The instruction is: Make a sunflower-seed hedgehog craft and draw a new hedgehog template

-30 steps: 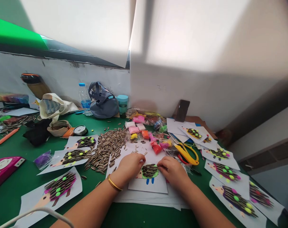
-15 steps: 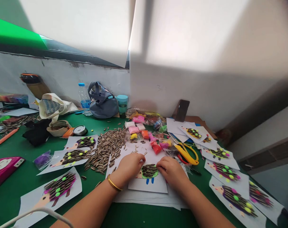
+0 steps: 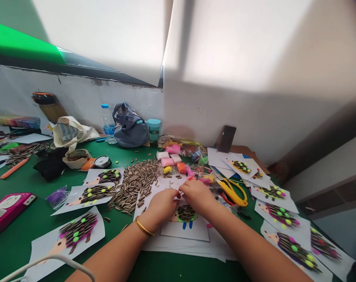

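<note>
My left hand (image 3: 164,204), a gold bangle at its wrist, is closed in a pinch over the upper left of a white card (image 3: 173,231). My right hand (image 3: 199,196) is pinched too, its fingertips meeting those of the left. Whatever lies between them is too small to make out. Below the fingers, the card bears a hedgehog picture (image 3: 186,214) with a green-edged body covered in sunflower seeds and two blue legs. Beyond my left hand spreads a heap of loose sunflower seeds (image 3: 135,184).
Bags of coloured modelling clay (image 3: 167,162) lie behind the card. Yellow-handled scissors (image 3: 233,192) rest at the right. Hedgehog cards (image 3: 280,215) lie on both sides. A phone (image 3: 226,139) leans on the wall; a bottle (image 3: 108,125), a blue-grey bag (image 3: 131,131) and a cup (image 3: 154,131) stand behind.
My right hand has moved from the hedgehog's right edge up and left to meet my left fingertips. The view has shifted slightly, and the hedgehog card lies as before.
</note>
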Tool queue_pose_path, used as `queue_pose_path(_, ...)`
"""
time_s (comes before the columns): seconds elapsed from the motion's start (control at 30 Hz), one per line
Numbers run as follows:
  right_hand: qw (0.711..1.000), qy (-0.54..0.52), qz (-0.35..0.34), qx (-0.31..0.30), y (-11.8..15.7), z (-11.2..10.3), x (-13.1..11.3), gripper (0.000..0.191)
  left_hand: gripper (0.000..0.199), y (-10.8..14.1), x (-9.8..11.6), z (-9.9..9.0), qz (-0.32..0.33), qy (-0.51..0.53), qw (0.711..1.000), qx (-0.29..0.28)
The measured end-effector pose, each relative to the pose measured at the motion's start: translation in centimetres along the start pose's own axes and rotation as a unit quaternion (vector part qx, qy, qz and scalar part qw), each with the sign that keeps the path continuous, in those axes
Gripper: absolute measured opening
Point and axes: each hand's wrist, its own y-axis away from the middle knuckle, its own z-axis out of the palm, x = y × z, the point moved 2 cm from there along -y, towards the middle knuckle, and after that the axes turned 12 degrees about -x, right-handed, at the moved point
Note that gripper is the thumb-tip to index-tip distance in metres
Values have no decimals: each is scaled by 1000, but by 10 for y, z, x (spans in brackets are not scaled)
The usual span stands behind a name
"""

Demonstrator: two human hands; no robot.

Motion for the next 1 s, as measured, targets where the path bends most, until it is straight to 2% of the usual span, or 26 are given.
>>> queue_pose_path(0.17,1000,1,-1,-16,-28,3,-3,15,23,0,-2,-6,-19,12,999,26)
queue_pose_path(0.33,998,-53,33,23,-19,-2,9,18,19,2,-3,-8,-31,42,997,58)
queue_pose_path(0.43,990,-118,49,65,-8,-8,10,20,24,0,-2,-7,-16,94,993,71)
queue_pose_path(0.5,965,-236,38,111,-1,-9,8,17,27,-2,-1,-6,32,187,978,84)
queue_pose_path(0.57,915,-369,16,160,6,-8,5,12,25,-4,0,-5,83,294,948,94)
queue_pose_path(0.63,879,-440,5,185,12,-5,3,8,22,-4,1,-5,109,364,920,98)
queue_pose_path(0.73,862,-472,12,183,21,1,4,9,22,-1,5,-7,124,404,903,79)
queue_pose_path(0.83,862,-472,23,181,30,5,10,13,21,3,10,-9,143,407,901,36)
queue_pose_path(0.93,875,-445,15,189,39,10,16,13,20,5,13,-9,145,391,909,-2)
queue_pose_path(1.0,883,-428,16,192,45,13,20,13,20,4,13,-7,137,346,928,-9)
